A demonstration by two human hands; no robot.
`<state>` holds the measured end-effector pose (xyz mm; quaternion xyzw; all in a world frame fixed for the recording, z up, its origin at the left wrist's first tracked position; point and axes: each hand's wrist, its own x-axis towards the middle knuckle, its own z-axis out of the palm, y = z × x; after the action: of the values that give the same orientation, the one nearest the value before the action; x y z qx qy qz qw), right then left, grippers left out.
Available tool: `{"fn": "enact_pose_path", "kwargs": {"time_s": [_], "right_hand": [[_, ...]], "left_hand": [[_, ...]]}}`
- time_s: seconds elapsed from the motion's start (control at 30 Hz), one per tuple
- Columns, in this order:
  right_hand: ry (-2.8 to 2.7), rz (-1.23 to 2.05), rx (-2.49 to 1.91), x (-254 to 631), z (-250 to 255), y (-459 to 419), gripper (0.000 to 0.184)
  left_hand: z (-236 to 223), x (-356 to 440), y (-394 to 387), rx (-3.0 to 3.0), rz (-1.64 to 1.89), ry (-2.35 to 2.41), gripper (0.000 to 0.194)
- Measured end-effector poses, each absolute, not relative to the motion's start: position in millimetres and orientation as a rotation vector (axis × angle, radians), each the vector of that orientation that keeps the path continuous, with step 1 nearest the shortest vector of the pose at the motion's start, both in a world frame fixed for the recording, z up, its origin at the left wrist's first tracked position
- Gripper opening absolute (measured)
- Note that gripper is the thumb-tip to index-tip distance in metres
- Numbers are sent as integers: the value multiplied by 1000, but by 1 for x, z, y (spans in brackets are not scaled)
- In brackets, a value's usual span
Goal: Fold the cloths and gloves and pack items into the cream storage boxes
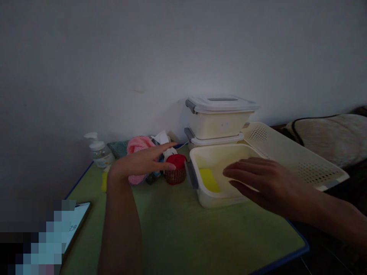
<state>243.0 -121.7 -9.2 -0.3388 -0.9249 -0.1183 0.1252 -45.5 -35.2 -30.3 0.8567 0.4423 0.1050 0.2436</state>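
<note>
My left hand (146, 162) is raised over the table with thumb and fingers apart and nothing between them. Just past its thumb stands a small red woven basket (176, 176). A pink cloth (139, 145) lies behind the hand and is partly covered by it. To the right, my right hand (258, 179) hovers over an uncovered cream plastic box (206, 198), its thumb a little away from the fingers and no object visible in it. Inside that box, against its left side, is a flat yellow piece (209, 180); the right hand hides part of the interior.
Behind the open box, a lidded cream box (220, 124) is stacked on another lidded box (216, 141). A perforated cream basket (289, 152) rests at the right. A pump bottle (99, 152) and a lit phone (77, 217) are on the left of the green table (172, 236).
</note>
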Motion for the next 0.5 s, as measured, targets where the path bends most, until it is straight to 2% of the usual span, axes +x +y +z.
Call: {"fn": "enact_pose_path", "kwargs": {"time_s": [0.07, 0.2, 0.37, 0.5], "right_hand": [[-2686, -349, -873, 237, -16, -138, 26], [-2649, -346, -713, 221, -42, -152, 28], [-2687, -288, -514, 185, -84, -152, 29], [-2899, -213, -393, 148, -110, -143, 16]], "left_hand": [[-35, -66, -31, 2335, 347, 1276, 76], [-43, -95, -26, 2284, 523, 1337, 61], [-43, -101, -34, 2231, 726, 1416, 55], [-44, -83, -38, 2226, 904, 1343, 43]]}}
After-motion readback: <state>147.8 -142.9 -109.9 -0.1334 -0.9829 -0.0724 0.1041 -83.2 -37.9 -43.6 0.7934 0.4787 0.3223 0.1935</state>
